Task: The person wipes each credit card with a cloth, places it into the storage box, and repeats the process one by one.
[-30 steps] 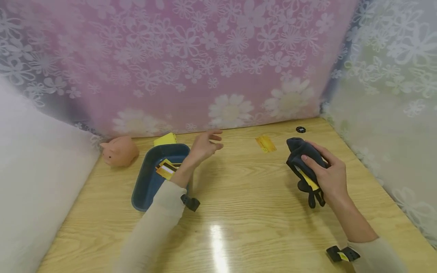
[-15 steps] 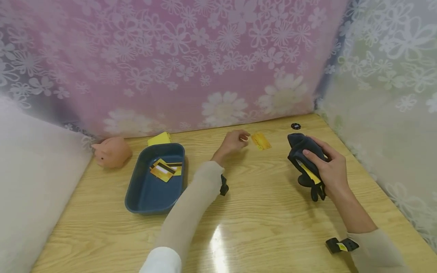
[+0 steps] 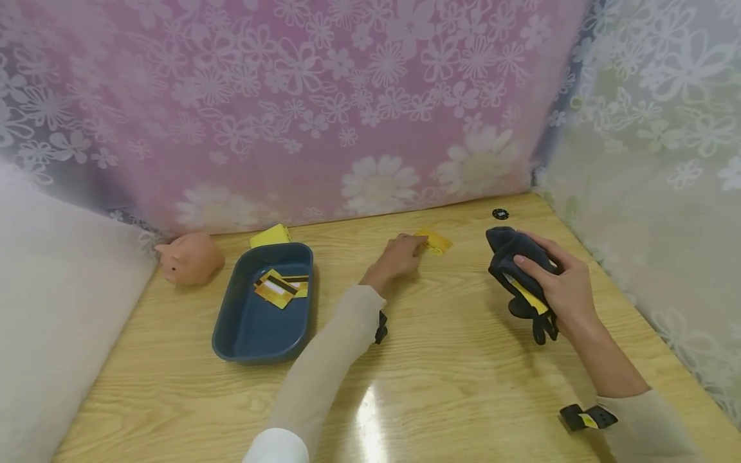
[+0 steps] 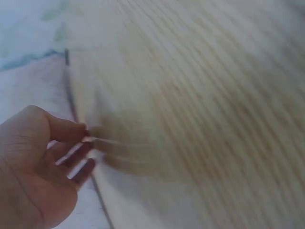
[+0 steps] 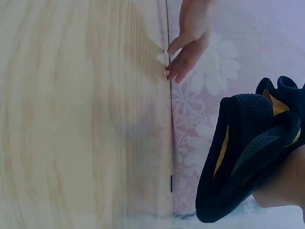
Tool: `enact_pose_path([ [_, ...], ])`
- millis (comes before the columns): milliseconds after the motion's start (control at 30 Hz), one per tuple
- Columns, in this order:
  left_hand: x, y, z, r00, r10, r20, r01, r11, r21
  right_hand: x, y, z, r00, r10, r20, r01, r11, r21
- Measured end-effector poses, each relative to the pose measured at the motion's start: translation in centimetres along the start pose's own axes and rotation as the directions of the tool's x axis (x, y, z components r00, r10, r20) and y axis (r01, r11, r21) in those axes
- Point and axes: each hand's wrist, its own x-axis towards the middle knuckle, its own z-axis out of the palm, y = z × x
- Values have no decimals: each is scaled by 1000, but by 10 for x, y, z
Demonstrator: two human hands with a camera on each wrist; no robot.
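My left hand [image 3: 399,256] reaches over the table with its fingertips on the left end of a yellow-orange card [image 3: 438,243]. In the left wrist view, the fingers of the left hand [image 4: 43,162] are only slightly bent; the card cannot be made out there. My right hand [image 3: 570,283] grips a dark navy cloth pouch [image 3: 515,254] above the table's right side, thumb on the near face. Yellow shows in the pouch's opening, and black loops hang beneath. In the right wrist view the pouch [image 5: 248,143] partly hides the right hand [image 5: 286,183].
A blue tray [image 3: 260,328] holds several gold cards [image 3: 276,288]. A pink piggy bank [image 3: 191,258] stands left of it, and a yellow object [image 3: 271,235] behind it. One black round chip [image 3: 500,213] lies at the back right. Floral cloth [image 3: 376,116] borders the table [image 3: 440,379].
My left hand has moved right from over the tray to the loose card and now touches it. The card has slid slightly left. My right hand keeps holding the pouch, almost still.
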Motion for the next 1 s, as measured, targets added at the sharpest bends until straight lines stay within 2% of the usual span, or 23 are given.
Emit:
enact_pose_path([
  [133,-10,5,-8,1000,-5,-8,5,998,-64,-1,-2,-3,1000,-12,4,12,1000,4],
  [233,-14,4,-10,998,-28,-61,21,994,-103,-2,-2,-1,1000,-20,10,20,1000,17],
  [333,-15,-1,-8,988,-92,-121,85,994,-67,-3,-2,2,1000,-20,22,19,999,36],
  [433,-15,-5,-6,976,-159,-146,158,987,-16,-5,-3,4,999,-16,32,15,999,35],
  [500,-14,-6,-5,973,-175,-149,176,984,-7,-6,-3,5,999,-16,33,15,1000,21],
  [633,-12,-3,-6,972,-190,-139,186,982,-43,-7,-4,7,999,-17,35,16,1000,7],
  [833,-11,0,-8,966,-244,-84,236,967,-99,-7,-3,6,999,-24,39,24,1000,-16],
  [1000,-18,7,-3,968,-223,-115,206,968,-142,-7,-2,4,999,-24,29,24,999,-24],
])
